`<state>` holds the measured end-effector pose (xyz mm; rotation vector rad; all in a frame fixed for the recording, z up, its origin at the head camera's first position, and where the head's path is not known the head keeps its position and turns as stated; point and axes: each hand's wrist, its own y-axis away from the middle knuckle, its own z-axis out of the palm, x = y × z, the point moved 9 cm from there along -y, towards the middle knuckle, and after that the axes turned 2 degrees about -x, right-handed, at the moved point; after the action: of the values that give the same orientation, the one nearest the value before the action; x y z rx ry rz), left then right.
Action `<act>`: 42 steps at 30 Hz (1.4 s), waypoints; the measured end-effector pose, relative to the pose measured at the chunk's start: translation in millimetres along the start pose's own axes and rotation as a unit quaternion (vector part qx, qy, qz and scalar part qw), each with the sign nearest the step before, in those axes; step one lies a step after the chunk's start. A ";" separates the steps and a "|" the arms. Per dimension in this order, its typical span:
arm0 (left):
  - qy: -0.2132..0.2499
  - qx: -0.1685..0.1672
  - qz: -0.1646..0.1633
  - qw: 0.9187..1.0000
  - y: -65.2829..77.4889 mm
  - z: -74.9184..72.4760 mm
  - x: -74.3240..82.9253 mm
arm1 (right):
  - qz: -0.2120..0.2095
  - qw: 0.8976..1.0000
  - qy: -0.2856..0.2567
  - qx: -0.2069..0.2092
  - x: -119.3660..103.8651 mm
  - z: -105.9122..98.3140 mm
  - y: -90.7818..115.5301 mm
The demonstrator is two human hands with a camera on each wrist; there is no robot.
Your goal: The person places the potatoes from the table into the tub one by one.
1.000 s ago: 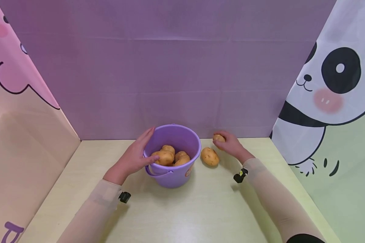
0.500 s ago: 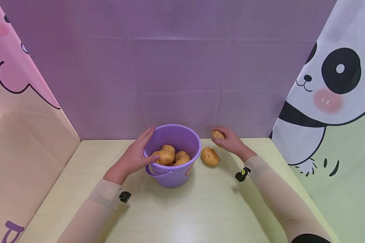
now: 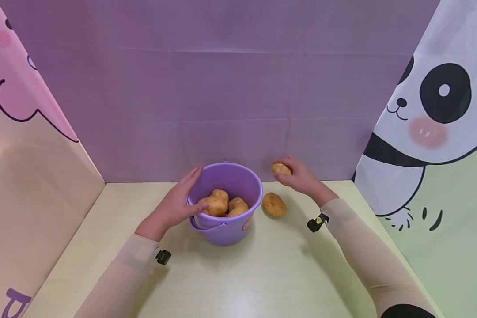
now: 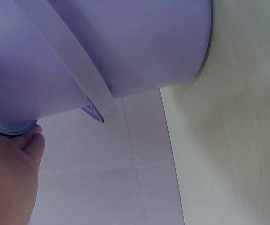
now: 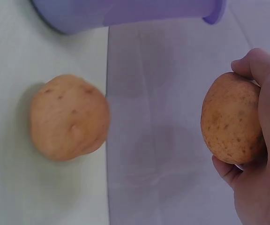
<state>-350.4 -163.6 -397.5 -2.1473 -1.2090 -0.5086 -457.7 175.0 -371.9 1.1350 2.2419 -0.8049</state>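
A purple bucket [image 3: 226, 229] stands upright on the table with several potatoes [image 3: 216, 206] inside. My left hand [image 3: 174, 204] holds its left rim, thumb over the edge; the left wrist view shows fingertips [image 4: 33, 143] right at the rim, below the bucket's wall [image 4: 158, 42]. To the right of the bucket, my right hand [image 3: 300, 177] grips a potato [image 3: 281, 169], raised above the table's back edge. The right wrist view shows thumb and fingers around this speckled potato [image 5: 231, 119]. Another potato [image 3: 274, 205] lies on the table between the bucket and my right forearm.
The pale wooden table [image 3: 238, 282] ends at a purple cloth backdrop [image 3: 230, 97] close behind the bucket. A panda-printed panel [image 3: 433, 145] flanks the right side, a pink and beige one [image 3: 32, 176] the left. The bucket's handle [image 3: 208, 229] hangs down at its front left.
My right hand has lifted the potato up and slightly to the left, toward the bucket. My left hand, the bucket and the potato on the table stay in place.
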 end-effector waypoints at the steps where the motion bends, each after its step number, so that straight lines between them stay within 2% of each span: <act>1: 0.001 0.000 0.000 1.000 -0.1 0.0 0.0 | -0.005 1.000 -0.002 -0.001 -3.6 -0.5 -1.0; 16: 0.005 0.002 0.002 1.000 1.1 -0.3 0.7 | -0.039 0.999 -0.028 0.002 -52.6 -0.7 -12.4; 25: 0.007 0.006 0.004 1.000 1.3 -1.8 1.7 | -0.066 0.997 -0.038 -0.020 -81.5 5.8 -21.7; 42: 0.006 0.002 0.002 1.000 -0.5 -1.5 2.6 | -0.113 0.992 -0.022 -0.042 -106.9 31.5 -36.2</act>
<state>-349.6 -162.8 -394.7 -2.1405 -1.1970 -0.5154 -426.2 78.2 -313.8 0.8258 2.3719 -0.8060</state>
